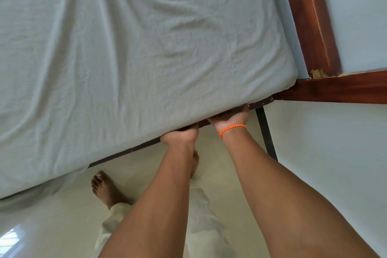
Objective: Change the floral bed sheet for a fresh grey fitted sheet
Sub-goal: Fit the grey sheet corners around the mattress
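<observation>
Head view: both hands, left (181, 135) and right (229, 117), gripping the grey fitted sheet (136, 52) edge.

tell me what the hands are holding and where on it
Both the left hand and right hand grip the grey fitted sheet at its lower edge, along the mattress side near the corner.

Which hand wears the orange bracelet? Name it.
The right hand, nearer the bed's wooden corner post; the orange bracelet circles its wrist. The left hand has a bare wrist.

Soft even daylight, window glare on floor (12, 239), edges warped
</observation>
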The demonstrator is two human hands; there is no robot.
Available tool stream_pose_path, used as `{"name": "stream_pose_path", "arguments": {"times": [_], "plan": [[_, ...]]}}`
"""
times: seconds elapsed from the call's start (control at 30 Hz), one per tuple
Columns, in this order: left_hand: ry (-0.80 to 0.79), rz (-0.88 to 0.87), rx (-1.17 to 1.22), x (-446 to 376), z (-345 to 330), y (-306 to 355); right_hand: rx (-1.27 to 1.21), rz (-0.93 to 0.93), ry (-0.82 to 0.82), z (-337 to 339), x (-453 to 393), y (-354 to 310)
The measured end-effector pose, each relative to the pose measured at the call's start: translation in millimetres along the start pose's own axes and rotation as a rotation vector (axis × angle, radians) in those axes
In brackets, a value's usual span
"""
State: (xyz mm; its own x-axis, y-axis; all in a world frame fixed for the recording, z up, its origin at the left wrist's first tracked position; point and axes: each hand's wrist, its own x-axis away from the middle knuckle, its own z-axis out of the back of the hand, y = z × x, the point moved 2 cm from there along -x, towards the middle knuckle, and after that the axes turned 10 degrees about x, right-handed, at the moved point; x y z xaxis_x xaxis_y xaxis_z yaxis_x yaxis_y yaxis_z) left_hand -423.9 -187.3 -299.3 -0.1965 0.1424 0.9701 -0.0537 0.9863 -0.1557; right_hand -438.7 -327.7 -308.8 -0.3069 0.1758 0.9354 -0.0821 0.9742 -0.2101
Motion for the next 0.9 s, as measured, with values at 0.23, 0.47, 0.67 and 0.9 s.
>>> {"name": "stream_pose_path", "arguments": {"times": [0.23, 0.47, 0.67, 0.9], "plan": [[0.195, -0.165, -0.383, 7, 13, 16, 0.273, 0.027, 0.24, 7, 6, -13], [0.201, -0.122, -0.978, 33, 19, 39, 0.632, 0.184, 0.544, -2, 41, 21], [0.099, -0.331, -1.708, 102, 2, 102, 1.069, 0.311, 0.491, -27, 94, 111], [0.231, -0.371, -1.462, 158, -3, 235, 1.509, 0.083, -0.025, -40, 175, 236]]}}
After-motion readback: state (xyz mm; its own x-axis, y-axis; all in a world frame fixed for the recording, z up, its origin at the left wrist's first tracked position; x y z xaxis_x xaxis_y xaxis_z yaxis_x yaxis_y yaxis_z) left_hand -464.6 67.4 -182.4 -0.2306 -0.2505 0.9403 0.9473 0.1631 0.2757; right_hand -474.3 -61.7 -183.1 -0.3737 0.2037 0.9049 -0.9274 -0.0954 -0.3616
